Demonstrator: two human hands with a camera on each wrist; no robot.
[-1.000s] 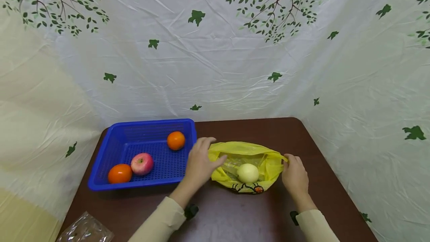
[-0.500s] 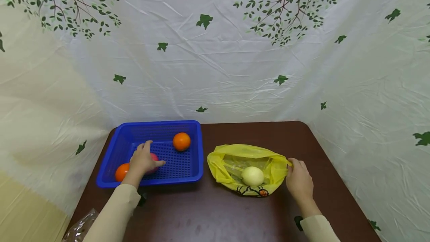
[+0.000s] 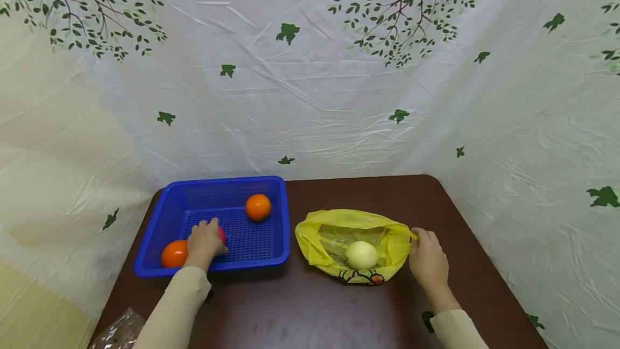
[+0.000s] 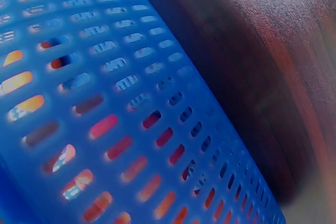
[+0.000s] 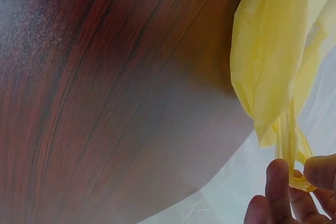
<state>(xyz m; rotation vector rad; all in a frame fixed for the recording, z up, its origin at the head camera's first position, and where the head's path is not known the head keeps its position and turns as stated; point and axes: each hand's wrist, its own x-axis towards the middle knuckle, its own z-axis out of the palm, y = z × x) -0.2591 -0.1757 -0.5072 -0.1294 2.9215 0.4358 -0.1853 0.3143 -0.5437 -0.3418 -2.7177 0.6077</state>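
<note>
Fingers of the left hand (image 3: pixel 204 243) curled over and round the apple (image 3: pixel 222 235), thumb at its near right; only a slice of red shows past them in the head view. Apple sits in the near part of the blue basket (image 3: pixel 249 244), just beside one orange (image 3: pixel 175 253); second orange (image 3: pixel 258 207) toward the far right corner. Right hand (image 3: pixel 429 260): thumb and fingertips pinch the handle (image 5: pixel 285 135) of the yellow bag (image 3: pixel 310 241).

Views compared. Head view looks into the bag mouth: pale fruit (image 3: pixel 361 255) inside, dark print (image 3: pixel 377 278) on the front. Right wrist view shows mainly the bag's outside, but gives the pinch clearly, handle looped between thumb and fingers. Left wrist view faces the slotted basket wall; red and orange patches come through the slots, grip cannot be told from there.

Edges. Basket's left and far rims near the edges of the table (image 3: pixel 310 311); white sheet (image 3: pixel 339 133) rises behind. Narrow strip of table between basket and bag, broad stretch in front between the sleeves (image 3: pixel 169 306). Right hand lies between bag and right table edge. Clear wrap (image 3: pixel 118 333) near the left edge, beside the left sleeve.
</note>
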